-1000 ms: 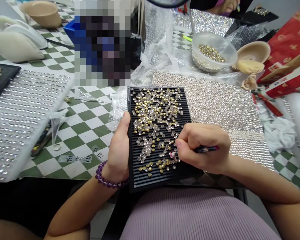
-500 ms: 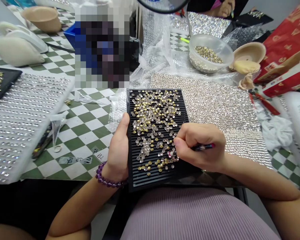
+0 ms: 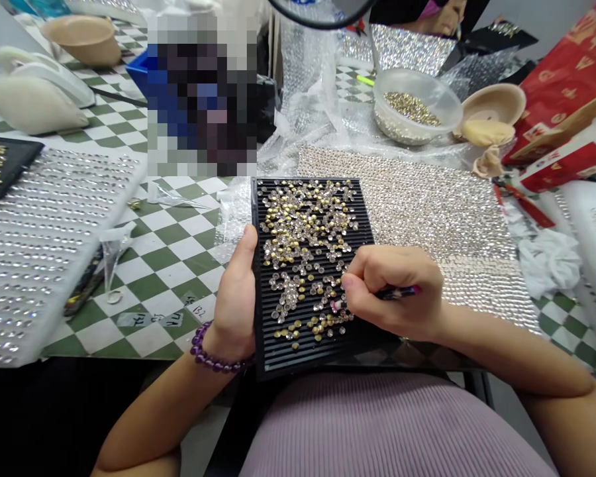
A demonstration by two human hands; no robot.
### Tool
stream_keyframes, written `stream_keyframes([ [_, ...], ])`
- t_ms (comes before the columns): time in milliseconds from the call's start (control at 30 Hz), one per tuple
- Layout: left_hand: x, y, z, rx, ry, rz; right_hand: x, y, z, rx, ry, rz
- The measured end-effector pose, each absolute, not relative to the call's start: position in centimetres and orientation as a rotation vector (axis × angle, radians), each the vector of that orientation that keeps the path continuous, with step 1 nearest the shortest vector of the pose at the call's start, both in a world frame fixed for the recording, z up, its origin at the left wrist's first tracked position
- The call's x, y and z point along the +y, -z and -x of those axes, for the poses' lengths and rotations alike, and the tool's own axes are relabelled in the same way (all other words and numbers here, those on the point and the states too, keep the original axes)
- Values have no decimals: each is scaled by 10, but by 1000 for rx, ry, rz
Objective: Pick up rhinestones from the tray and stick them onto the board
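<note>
My left hand [image 3: 232,301], with a purple bead bracelet at the wrist, grips the left edge of a black ridged tray [image 3: 278,361], thumb along the rim. Loose rhinestones [image 3: 288,222], some gold side up and some clear side up, lie scattered over the ridges. Over the tray's lower right, my right hand [image 3: 397,285] is closed around a dark pen-shaped tool [image 3: 398,292]. Its pinkish tip [image 3: 336,305] is down among the stones; whether a stone sticks to it I cannot tell.
Behind the tray lies a sheet covered in rhinestones [image 3: 427,205]. A translucent bowl [image 3: 402,129] of stones stands farther back. White boards with stone rows [image 3: 54,265] flank me on the left. Red scissors [image 3: 529,204] and a paper cup [image 3: 571,162] are at right.
My right hand and the tool have shifted slightly left over the tray. My left hand and the tray stay nearly still. The other person's hand at the back has moved slightly.
</note>
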State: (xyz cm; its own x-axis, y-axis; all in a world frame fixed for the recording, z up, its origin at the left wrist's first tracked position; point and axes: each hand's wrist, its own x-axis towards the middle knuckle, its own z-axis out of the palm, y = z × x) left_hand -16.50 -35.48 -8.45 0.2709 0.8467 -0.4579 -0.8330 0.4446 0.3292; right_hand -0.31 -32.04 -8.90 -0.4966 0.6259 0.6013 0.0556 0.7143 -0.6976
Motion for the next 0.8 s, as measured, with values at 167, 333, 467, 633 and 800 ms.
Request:
stream_keyframes([
  [167,-354,83,164,647,-1125,-4,-320,90,3,-1975,-782,512],
  [333,-354,81,164,657,-1124,9,-320,88,3,-1956,-781,516],
  [467,-353,80,164,666,-1117,28,-321,87,3,-1968,-777,521],
  [633,-353,82,164,654,-1115,-12,-322,89,3,-1980,-747,508],
  [800,-353,82,164,662,-1122,13,-322,90,4,-1990,-737,524],
])
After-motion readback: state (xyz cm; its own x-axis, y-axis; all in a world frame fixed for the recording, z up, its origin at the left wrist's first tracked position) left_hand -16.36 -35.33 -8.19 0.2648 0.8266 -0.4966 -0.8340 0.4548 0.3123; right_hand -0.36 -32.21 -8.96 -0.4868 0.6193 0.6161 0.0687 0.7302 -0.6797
